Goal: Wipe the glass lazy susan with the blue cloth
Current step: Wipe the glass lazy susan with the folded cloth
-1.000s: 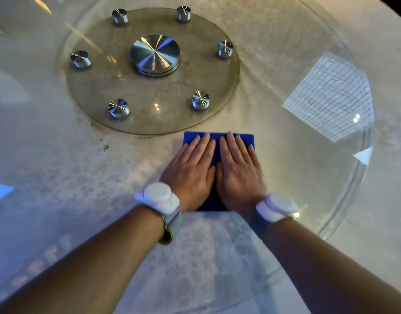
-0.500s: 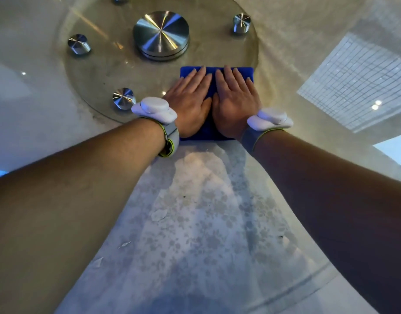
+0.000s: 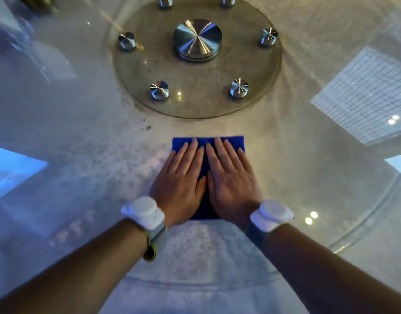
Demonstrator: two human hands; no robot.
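Pressing flat, open hands, the left hand (image 3: 180, 182) and right hand (image 3: 232, 181) grip nothing; the blue cloth (image 3: 233, 141) could slip on the smooth glass (image 3: 81, 155), mid-frame.

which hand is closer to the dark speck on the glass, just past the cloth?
Left. The dark speck lies beyond and left of the left hand; the right hand sits farther right. Both press flat on the blue cloth.

No legible txt anywhere. No labels, brands or nos. can be read on any surface.
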